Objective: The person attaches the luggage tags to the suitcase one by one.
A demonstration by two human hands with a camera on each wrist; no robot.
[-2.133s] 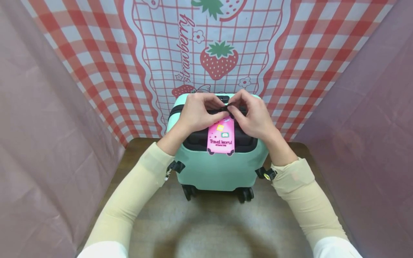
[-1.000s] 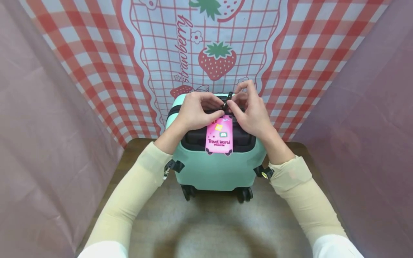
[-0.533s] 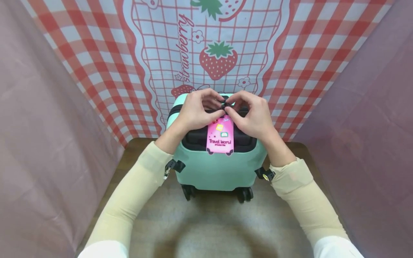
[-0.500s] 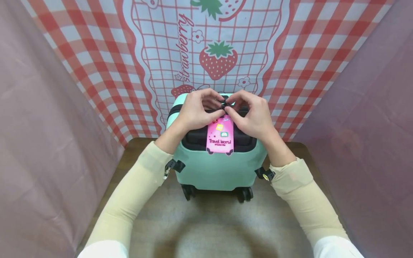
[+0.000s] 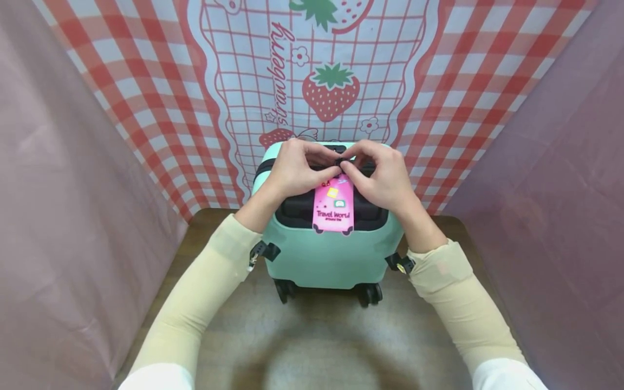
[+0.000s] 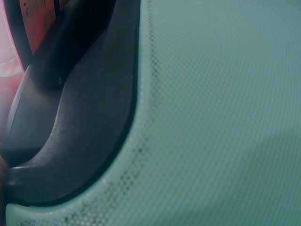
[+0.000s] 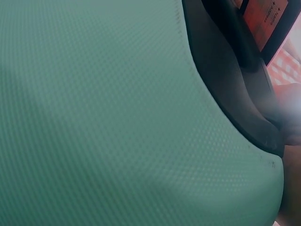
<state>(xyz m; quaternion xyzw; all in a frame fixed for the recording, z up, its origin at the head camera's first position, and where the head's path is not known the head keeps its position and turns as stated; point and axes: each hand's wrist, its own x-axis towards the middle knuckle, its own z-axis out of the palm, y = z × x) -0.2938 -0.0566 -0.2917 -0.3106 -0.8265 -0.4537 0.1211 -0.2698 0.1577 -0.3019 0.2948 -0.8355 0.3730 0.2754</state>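
Note:
In the head view a pink luggage tag (image 5: 333, 208) printed "Travel World" hangs over the black handle area (image 5: 372, 214) of a mint green suitcase (image 5: 331, 260). My left hand (image 5: 296, 170) pinches the tag's short black strap (image 5: 339, 162) between thumb and fingers. From the other side, my right hand (image 5: 382, 173) pinches that strap too, its fingertips nearly touching the left ones. Fingers mostly hide the strap and its fastening. Both wrist views look at the textured green shell (image 6: 216, 113); in the right one, the tag's back (image 7: 265, 19) shows name and address lines.
The suitcase stands on black wheels (image 5: 371, 294) on a brown wooden surface (image 5: 312, 346). Behind it hangs a red-and-white checked strawberry cloth (image 5: 273, 70). Pinkish curtains (image 5: 63, 189) close in both sides.
A second ago the strap's free end stood up and my right fingers were raised; now they are lowered and the end is hidden. My left fingers have dipped slightly since half a second ago.

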